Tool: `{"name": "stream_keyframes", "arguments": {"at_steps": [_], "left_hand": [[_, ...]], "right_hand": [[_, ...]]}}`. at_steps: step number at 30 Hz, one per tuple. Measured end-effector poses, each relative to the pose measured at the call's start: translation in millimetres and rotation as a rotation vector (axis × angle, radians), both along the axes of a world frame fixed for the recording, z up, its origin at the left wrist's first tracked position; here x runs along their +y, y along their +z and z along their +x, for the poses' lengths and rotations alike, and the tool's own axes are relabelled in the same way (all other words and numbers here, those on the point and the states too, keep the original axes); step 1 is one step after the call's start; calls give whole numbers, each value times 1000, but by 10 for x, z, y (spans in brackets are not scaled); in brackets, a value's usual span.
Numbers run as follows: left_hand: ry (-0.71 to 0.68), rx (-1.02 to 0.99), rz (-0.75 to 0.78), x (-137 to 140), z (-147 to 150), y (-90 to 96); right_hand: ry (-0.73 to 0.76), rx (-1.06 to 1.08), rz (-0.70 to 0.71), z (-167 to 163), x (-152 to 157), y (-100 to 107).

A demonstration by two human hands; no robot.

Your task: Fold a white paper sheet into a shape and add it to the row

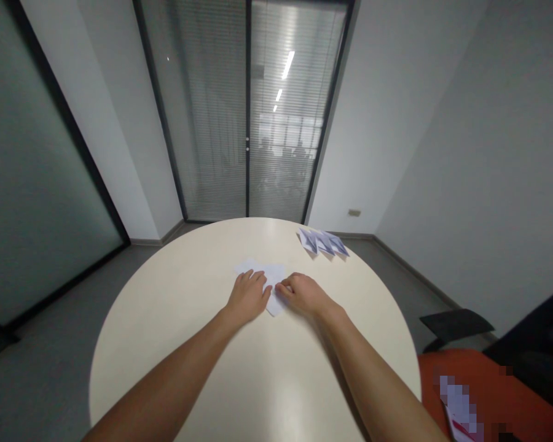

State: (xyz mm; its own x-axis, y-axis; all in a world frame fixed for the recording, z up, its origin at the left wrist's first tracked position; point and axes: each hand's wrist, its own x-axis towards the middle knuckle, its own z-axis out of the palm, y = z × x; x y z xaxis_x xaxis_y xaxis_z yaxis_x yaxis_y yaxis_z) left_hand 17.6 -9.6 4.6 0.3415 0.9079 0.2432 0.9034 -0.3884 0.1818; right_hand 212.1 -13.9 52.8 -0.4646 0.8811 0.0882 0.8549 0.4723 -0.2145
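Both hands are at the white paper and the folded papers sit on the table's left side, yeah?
No, the head view shows the folded papers on the right side of the table. The left hand and right hand are at the white paper.

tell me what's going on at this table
A person is handling white paper on a round table. The left hand lies spread on it, while the right hand is curled at its right side; its grip is unclear. Folded papers sit in a row near the table's far right edge.
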Motion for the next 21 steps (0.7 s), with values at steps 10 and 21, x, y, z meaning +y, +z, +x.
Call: {"name": "stream_keyframes", "arguments": {"at_steps": [10, 21], "left_hand": [[-36, 5, -44, -14, -46, 62], [-208, -13, -57, 40, -49, 33]], "right_hand": [[189, 267, 37, 23, 86, -220], [66, 177, 50, 104, 124, -233]]}}
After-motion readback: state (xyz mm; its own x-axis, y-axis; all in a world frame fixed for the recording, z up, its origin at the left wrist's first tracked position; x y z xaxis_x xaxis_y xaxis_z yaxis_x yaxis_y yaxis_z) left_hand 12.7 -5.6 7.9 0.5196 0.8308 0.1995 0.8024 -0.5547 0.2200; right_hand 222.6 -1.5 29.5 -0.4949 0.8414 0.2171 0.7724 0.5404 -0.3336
